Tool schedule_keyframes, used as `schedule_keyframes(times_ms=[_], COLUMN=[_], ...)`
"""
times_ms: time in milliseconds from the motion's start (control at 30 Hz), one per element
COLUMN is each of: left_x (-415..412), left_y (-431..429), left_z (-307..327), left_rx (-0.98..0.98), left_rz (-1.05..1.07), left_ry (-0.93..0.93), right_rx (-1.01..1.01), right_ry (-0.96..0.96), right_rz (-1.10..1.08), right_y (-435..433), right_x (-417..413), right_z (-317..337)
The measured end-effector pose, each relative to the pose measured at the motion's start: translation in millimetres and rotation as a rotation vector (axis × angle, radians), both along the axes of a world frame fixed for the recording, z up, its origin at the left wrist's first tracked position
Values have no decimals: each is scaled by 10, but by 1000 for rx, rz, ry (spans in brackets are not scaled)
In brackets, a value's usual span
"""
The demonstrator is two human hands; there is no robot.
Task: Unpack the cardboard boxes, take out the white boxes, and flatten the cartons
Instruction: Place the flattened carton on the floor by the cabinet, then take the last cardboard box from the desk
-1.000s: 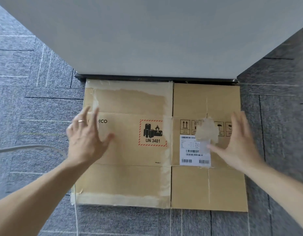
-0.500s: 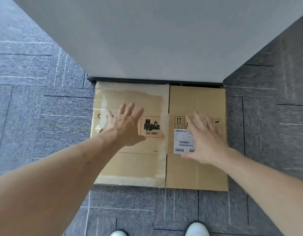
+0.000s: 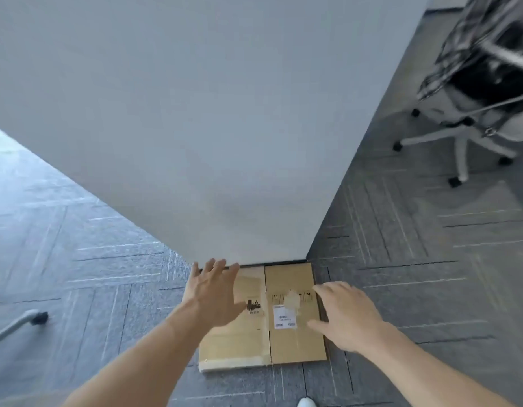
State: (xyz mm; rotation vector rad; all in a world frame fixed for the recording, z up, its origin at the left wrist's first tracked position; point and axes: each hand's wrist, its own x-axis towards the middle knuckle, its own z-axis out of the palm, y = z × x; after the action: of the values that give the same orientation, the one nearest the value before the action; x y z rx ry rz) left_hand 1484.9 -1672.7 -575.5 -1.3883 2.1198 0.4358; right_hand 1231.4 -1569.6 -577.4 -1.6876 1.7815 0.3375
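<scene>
- Two hands spread open, holding nothing: left hand (image 3: 216, 295) at 9 o'clock, right hand (image 3: 346, 315) at 3.
- Flattened carton (image 3: 295, 345) lies on carpet (image 3: 107, 289) beneath them, long axis 9-to-3, against the wall (image 3: 225, 142).

Carton (image 3: 295, 345): tan-brown, pale tape bands on left half, black symbols. Label (image 3: 284, 317): white, dark print. Floor (image 3: 401, 289): dark grey carpet, thin pale stripes. Panel (image 3: 195, 127), upper frame: plain grey-white. Chair (image 3: 462, 160), upper right: white base, black castors.
</scene>
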Motion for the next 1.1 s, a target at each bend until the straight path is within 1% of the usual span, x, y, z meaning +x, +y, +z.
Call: schedule_keyframes(times_ms=[100, 200, 233, 267, 300, 333, 433, 533, 633, 733, 800, 867, 1000, 1100], left_x=[-163, -399, -441, -606, -745, -827, -1263, -1674, -2067, -2549, -2922, -3310, -3969, -4366], left_y=[11, 60, 56, 142, 171, 143, 369, 730, 1254, 1980, 2564, 3229, 4704, 5837], left_z=[1349, 2527, 2712, 3154, 3450, 3586, 4250, 4502, 4493, 4469, 4561, 4712, 5051, 5184], left_rx=[-52, -133, -134, -180, -222, -241, -343, -339, -297, -269, -256, -247, -221, -190], left_rz=[27, -19, -24, -94, -138, -152, -289, -408, -560, -754, -878, -989, -1187, -1307], left_ry=[59, 106, 117, 138, 166, 175, 290, 365, 335, 321, 339, 400, 540, 580], right_rx=[-106, -191, -215, -273, -290, -298, -381, -407, -329, -280, -255, -249, -253, -242], right_ry=[-13, -27, -44, -20, -5, -2, 89, 156, 254, 326, 364, 399, 410, 430], right_rz=[-88, -171, -178, -226, -257, -253, -367, -517, -643, -807, -928, -1044, -1250, -1390], right_y=[156, 380, 399, 608, 710, 700, 1204, 1906, 2785, 3801, 4505, 5222, 6677, 7789], right_x=[-255, -456, -470, -537, -582, -615, -751, -878, -974, -1076, -1126, -1175, -1284, -1369], right_z=[1345, 2482, 2637, 3066, 3378, 3458, 4068, 4331, 4456, 4591, 4689, 4800, 4987, 5053])
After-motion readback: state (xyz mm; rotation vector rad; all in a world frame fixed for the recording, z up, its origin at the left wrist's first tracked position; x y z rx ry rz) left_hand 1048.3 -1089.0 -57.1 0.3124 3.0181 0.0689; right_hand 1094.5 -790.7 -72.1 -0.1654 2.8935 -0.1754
